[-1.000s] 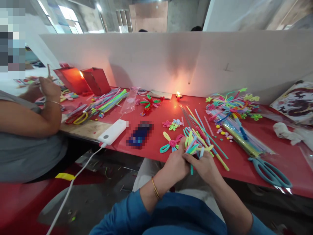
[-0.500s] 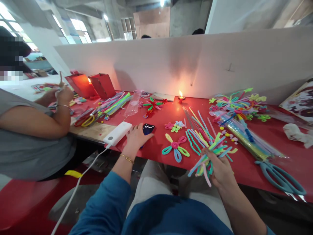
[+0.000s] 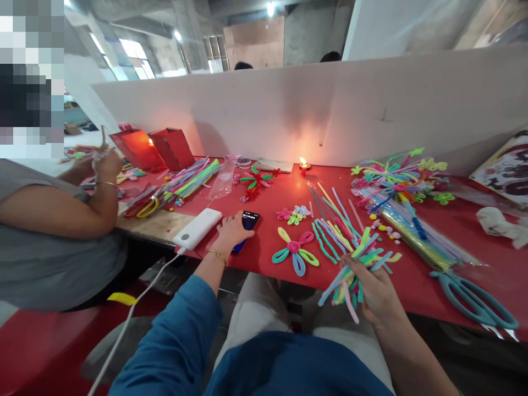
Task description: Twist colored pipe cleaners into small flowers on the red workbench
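My left hand [image 3: 231, 232] lies over a dark phone [image 3: 249, 220] with a lit screen, fingers bent along its left edge and thumb across its lower part. The phone is on the red table. My right hand [image 3: 373, 286] is closed around a bunch of short, multicoloured pipe cleaners [image 3: 348, 280] at the table's front edge. Between my hands lies a five-petalled pipe-cleaner flower [image 3: 293, 247]. Behind it are small pipe-cleaner flowers [image 3: 295, 215]. More loose pipe cleaners [image 3: 325, 239] lie beyond the held bunch.
A white power bank [image 3: 198, 228] with a cable lies left of the phone. A lit candle [image 3: 303, 166] burns near the white partition [image 3: 247, 110]. Blue-grey scissors [image 3: 474, 300] and bagged pipe cleaners [image 3: 412, 228] are at right. A co-worker [image 3: 58, 231] sits at left.
My left hand has drawn slightly back toward me, its fingers now more bent and its thumb lower on the phone. My right hand stays almost still with its bunch.
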### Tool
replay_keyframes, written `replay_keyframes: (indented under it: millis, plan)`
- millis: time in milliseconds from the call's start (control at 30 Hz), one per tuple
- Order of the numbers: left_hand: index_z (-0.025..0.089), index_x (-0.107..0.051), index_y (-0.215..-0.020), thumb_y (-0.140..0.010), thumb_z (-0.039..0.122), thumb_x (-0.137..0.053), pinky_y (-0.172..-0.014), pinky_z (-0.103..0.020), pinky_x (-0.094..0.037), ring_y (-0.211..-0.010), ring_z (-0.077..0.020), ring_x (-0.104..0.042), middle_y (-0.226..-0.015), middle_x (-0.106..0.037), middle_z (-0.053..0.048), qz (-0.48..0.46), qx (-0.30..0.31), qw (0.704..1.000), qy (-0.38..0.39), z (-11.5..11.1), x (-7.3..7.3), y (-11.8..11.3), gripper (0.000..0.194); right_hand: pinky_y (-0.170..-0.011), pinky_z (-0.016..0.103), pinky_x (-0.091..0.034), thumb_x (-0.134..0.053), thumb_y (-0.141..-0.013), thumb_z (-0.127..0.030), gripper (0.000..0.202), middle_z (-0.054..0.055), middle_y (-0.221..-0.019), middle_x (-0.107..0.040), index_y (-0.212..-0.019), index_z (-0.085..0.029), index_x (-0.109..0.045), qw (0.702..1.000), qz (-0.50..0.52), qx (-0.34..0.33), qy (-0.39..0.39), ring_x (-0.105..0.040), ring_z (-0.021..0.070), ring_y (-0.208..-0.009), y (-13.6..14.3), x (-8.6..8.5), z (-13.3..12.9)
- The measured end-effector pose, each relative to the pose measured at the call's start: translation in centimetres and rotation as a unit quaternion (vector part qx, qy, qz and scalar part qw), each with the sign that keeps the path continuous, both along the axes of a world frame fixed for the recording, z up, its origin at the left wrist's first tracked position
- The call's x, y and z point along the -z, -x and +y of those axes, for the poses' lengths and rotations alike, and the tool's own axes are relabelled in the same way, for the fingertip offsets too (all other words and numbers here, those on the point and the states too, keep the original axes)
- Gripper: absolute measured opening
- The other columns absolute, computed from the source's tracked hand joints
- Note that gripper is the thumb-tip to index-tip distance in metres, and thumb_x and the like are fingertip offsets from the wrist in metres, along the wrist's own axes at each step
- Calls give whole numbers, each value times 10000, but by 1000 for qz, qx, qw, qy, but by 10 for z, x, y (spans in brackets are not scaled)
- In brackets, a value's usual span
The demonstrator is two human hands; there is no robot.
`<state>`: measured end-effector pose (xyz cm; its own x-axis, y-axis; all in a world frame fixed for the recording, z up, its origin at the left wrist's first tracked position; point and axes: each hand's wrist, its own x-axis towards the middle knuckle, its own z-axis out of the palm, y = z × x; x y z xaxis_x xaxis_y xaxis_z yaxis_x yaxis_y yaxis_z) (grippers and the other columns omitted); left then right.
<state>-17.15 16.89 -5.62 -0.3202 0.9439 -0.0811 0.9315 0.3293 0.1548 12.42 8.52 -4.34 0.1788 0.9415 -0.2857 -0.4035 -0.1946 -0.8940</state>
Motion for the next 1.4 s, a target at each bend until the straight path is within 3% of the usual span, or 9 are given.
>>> replay_keyframes:
  millis: [167, 267, 433, 567, 700, 800, 1000, 1200, 1400]
  plan:
    - [184, -287, -1319, -605, 460, -609, -898, -524, -317, -1179, -380, -385, -1235, -497, -193, 0, -4, 1000, -7, 0, 0, -2, 831, -422, 267, -489, -780, -510, -317, 258, -32, -427, -539, -581, -161, -587, 1000, -6, -24, -1, -563, 153, -433, 0, -1, -2]
    - [169, -248, -1349, -618, 492, -601, -939, -571, -256, -1263, -400, -260, -1297, -449, -198, -4, -5, 1000, -22, -4, -9, -5, 873, -411, 256, -490, -793, -488, -304, 267, -30, -457, -561, -600, -157, -601, 1000, -8, -26, -6, -560, 141, -423, -2, 1, -2]
    - [154, -372, -1283, -680, 447, -582, -998, -502, -259, -1279, -345, -263, -1323, -438, -156, -114, 64, 977, -168, -29, -35, -39, 703, -387, 251, -481, -773, -521, -323, 248, -35, -453, -554, -601, -164, -601, 999, -12, -37, -11, -536, 126, -385, -1, 3, -1]
    - [170, -495, -1144, -728, 358, -575, -923, -368, -376, -1043, -223, -526, -1104, -591, -98, -363, 177, 893, -200, -63, -36, -90, 463, -413, 261, -476, -758, -538, -330, 225, -35, -462, -556, -594, -178, -602, 998, -33, -49, -16, -534, 130, -399, 4, 1, -2]
    - [152, -560, -1013, -708, 426, -605, -753, -309, -435, -885, -197, -573, -976, -628, -91, -590, 200, 782, -36, -88, -20, -136, 413, -503, 257, -473, -737, -563, -334, 225, -14, -522, -583, -557, -174, -579, 990, -107, -55, -73, -563, 144, -511, 5, -2, -4]
    - [125, -586, -871, -658, 481, -634, -648, -262, -419, -732, -151, -553, -833, -611, -55, -682, 208, 699, 55, -95, -11, -158, 418, -453, 242, -437, -705, -596, -363, 246, -17, -496, -560, -553, -168, -561, 981, -162, -77, -78, -535, 136, -484, 2, -3, -4]
    - [147, -540, -685, -696, 510, -580, -420, -195, -321, -407, -53, -400, -492, -456, 61, -700, 153, 689, 109, -98, -9, -174, 366, -356, 212, -388, -708, -588, -355, 283, -52, -416, -495, -516, -170, -506, 966, -213, -132, -58, -477, 100, -369, -5, -4, -4]
    - [140, -589, -739, -659, 511, -615, -414, -203, -377, -426, -96, -499, -477, -512, 31, -812, 73, 568, 114, -103, -8, -181, 380, -226, 202, -328, -664, -635, -419, 295, -81, -408, -517, -715, -210, -472, 985, -41, -165, -28, -441, 110, -239, 1, -10, -8]
    - [155, -566, -686, -617, 449, -662, -371, -181, -326, -395, -90, -507, -469, -535, 28, -832, 20, 547, 88, -103, -15, -178, 317, -274, 229, -386, -666, -661, -371, 269, -72, -434, -528, -811, -206, -516, 987, 16, -157, -31, -494, 134, -285, -1, -12, -6]
